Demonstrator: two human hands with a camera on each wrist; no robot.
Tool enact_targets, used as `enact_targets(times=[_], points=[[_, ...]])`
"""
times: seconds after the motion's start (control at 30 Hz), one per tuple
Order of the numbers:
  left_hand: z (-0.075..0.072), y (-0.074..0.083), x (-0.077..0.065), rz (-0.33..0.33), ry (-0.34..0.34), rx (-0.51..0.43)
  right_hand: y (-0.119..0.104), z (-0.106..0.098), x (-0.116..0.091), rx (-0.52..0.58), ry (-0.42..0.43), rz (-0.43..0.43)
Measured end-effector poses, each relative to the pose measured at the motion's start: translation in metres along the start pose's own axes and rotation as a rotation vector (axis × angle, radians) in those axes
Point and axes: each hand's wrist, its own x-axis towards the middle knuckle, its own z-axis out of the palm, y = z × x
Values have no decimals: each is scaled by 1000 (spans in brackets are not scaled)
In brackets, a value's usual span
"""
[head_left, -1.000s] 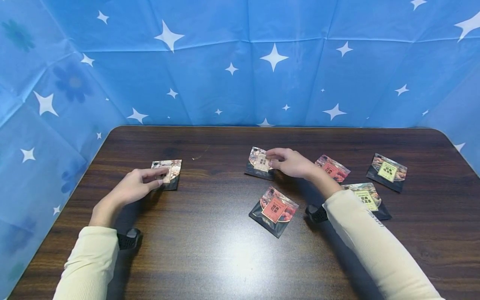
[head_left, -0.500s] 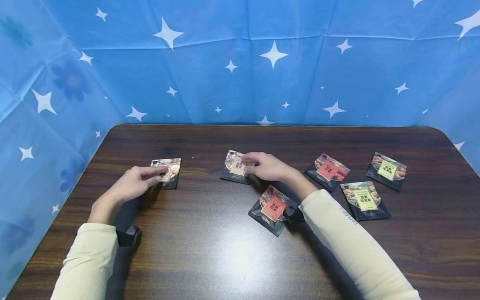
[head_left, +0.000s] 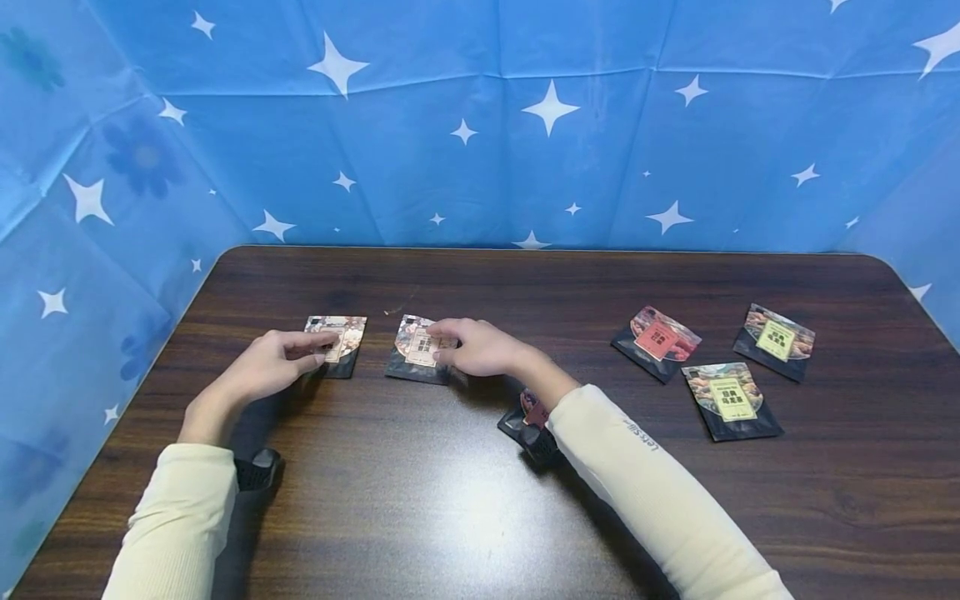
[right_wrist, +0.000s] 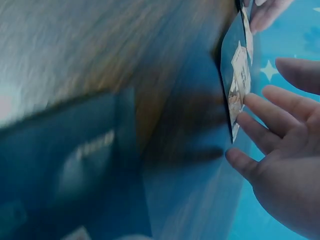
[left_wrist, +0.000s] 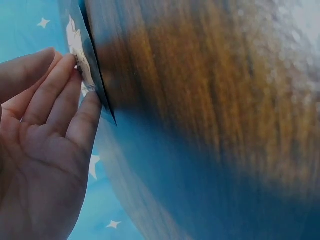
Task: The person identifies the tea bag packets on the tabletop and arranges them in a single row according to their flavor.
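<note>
Two flat tea sachets with pale pink labels lie side by side on the dark wooden table. My left hand (head_left: 266,362) rests its outstretched fingertips on the left sachet (head_left: 350,340), also seen edge-on in the left wrist view. On the right sachet (head_left: 408,365) press the extended fingers of my right hand (head_left: 483,347). The right wrist view shows those fingertips on the printed face of that sachet (right_wrist: 232,65), thumb held apart. A narrow strip of table separates the two sachets in the head view.
A red-labelled sachet (head_left: 513,427) lies partly hidden beneath my right wrist. Farther right lie another red-labelled sachet (head_left: 654,343) and two with yellow-green labels, one behind (head_left: 776,343) and one in front (head_left: 731,404). A blue star-patterned cloth (head_left: 480,167) hangs behind the table (head_left: 405,467).
My right hand has slid its pale pink-labelled sachet leftward across the table, close to the left one. The right forearm now covers much of the front red-labelled sachet. My left hand has stayed put.
</note>
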Motion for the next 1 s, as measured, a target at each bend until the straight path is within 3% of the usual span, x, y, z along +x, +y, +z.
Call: enact_targets(times=[0.27, 0.73, 1.0], points=[[0, 1, 0, 9, 0, -5, -14, 10, 8, -39, -27, -37], [2, 2, -2, -14, -8, -28, -19, 9, 12, -21, -47, -25], [1, 1, -1, -17, -7, -28, -16, 1, 7, 4, 11, -19]])
